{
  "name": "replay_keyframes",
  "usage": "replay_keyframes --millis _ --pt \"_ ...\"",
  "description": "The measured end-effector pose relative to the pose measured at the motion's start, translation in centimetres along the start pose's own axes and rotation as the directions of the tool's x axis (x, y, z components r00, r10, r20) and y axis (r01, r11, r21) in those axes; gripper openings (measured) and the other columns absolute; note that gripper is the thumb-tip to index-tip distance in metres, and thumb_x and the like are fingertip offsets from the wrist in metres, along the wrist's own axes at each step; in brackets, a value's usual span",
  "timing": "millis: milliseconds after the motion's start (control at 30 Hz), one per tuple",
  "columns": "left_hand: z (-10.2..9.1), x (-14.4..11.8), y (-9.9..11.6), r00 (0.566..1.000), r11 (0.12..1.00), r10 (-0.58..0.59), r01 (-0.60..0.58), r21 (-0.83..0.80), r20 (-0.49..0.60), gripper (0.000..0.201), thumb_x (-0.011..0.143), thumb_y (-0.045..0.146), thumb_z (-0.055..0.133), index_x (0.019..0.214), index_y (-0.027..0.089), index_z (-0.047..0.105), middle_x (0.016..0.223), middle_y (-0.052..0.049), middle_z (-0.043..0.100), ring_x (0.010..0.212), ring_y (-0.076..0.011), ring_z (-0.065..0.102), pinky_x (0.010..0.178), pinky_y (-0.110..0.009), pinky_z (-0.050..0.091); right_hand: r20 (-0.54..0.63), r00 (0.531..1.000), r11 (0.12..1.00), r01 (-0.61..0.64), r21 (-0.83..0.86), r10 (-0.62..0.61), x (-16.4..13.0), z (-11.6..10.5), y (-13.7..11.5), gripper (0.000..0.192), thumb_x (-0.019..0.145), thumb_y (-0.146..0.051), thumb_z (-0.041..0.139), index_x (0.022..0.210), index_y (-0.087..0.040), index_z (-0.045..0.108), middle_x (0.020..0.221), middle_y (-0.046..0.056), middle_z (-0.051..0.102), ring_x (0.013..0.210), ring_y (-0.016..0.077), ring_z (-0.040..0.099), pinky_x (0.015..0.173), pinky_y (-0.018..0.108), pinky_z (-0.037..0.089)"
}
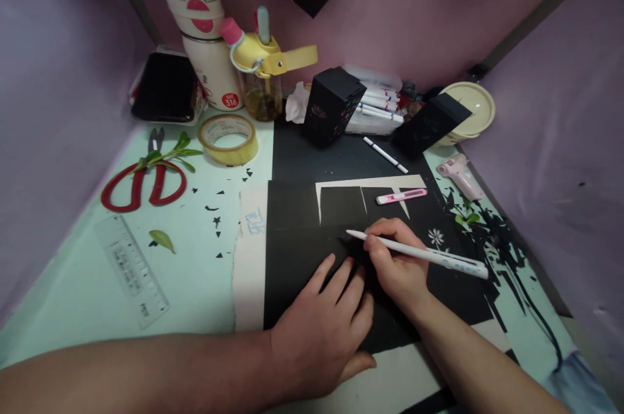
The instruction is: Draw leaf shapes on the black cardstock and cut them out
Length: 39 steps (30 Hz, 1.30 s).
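Observation:
My right hand [397,264] grips a white pen [439,257], its tip pointing left onto a sheet of black paper [297,251]. My left hand [319,329] lies flat on the same sheet, fingers spread, just left of the right hand. A small white flower drawing [436,236] sits on the black paper to the right of my right hand. A pink craft knife [400,195] lies above the hands on the paper.
Red scissors [143,186] with a green sprig, a tape roll [227,138], a clear ruler [131,269] and black scraps lie at left. Bottles [209,43], two black boxes [331,104], markers [377,105], a lid [470,105] and a pink tool [458,175] stand behind.

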State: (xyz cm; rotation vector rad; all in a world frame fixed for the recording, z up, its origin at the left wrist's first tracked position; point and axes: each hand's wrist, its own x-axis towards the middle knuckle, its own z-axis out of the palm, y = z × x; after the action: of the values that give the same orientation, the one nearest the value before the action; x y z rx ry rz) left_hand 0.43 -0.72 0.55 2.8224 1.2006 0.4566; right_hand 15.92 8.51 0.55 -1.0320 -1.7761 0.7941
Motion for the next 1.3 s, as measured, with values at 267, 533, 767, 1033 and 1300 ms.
replay_keyframes --millis 267,533,767,1033,1300 --pt "-0.1 -0.1 0.6 0.981 0.999 0.034 -0.027 0.041 -0.189 0.058 0.092 0.061 0.051 0.108 0.007 0.067 0.115 -0.015 0.071 0.11 -0.0288 0.064 0.103 -0.04 0.043 -0.128 0.991 0.999 0.035 -0.014 -0.037 -0.2 -0.3 0.0 0.009 0.089 -0.018 0.06 0.089 -0.023 0.067 0.076 0.0 0.065 0.063 0.0144 0.06 0.059 0.027 0.049" --pt "-0.2 -0.2 0.8 0.954 0.996 0.087 -0.075 0.049 -0.288 0.048 0.096 0.049 0.049 0.101 0.006 0.069 0.105 -0.014 0.074 0.104 -0.0262 0.068 0.099 -0.037 0.049 -0.176 0.982 0.997 0.077 0.018 -0.073 -0.2 -0.5 -0.8 0.012 0.086 -0.014 0.063 0.094 -0.024 0.065 0.078 0.0 0.065 0.064 0.014 0.061 0.056 0.026 0.05" --pt "-0.1 -0.2 1.0 0.955 0.991 0.113 -0.089 0.1 -0.275 0.047 0.098 0.047 0.047 0.103 0.005 0.068 0.106 -0.015 0.073 0.104 -0.0259 0.067 0.099 -0.037 0.048 -0.131 0.986 0.991 0.111 0.074 -0.1 -0.5 -0.5 -0.7 0.006 0.086 -0.018 0.063 0.084 -0.023 0.061 0.073 0.0 0.065 0.06 0.014 0.059 0.056 0.029 0.049" --pt "0.3 -0.6 1.5 0.957 0.99 0.088 -0.053 0.129 -0.276 0.049 0.098 0.048 0.046 0.099 0.005 0.068 0.104 -0.017 0.073 0.1 -0.0263 0.068 0.096 -0.037 0.048 0.134 0.987 0.988 0.108 -0.112 -0.093 -0.5 0.1 -1.3 0.008 0.085 -0.017 0.06 0.081 -0.022 0.063 0.07 -0.001 0.067 0.06 0.0128 0.062 0.056 0.025 0.05" --pt "-0.6 -0.9 2.5 0.984 0.975 -0.019 0.057 0.214 -0.178 0.066 0.089 0.06 0.057 0.109 -0.002 0.067 0.113 -0.024 0.07 0.108 -0.0348 0.067 0.096 -0.042 0.051 0.193 0.979 0.984 0.094 -0.149 -0.064 -0.5 0.4 -1.4 0.007 0.082 -0.015 0.06 0.082 -0.021 0.064 0.069 -0.001 0.069 0.059 0.0122 0.064 0.056 0.022 0.05"
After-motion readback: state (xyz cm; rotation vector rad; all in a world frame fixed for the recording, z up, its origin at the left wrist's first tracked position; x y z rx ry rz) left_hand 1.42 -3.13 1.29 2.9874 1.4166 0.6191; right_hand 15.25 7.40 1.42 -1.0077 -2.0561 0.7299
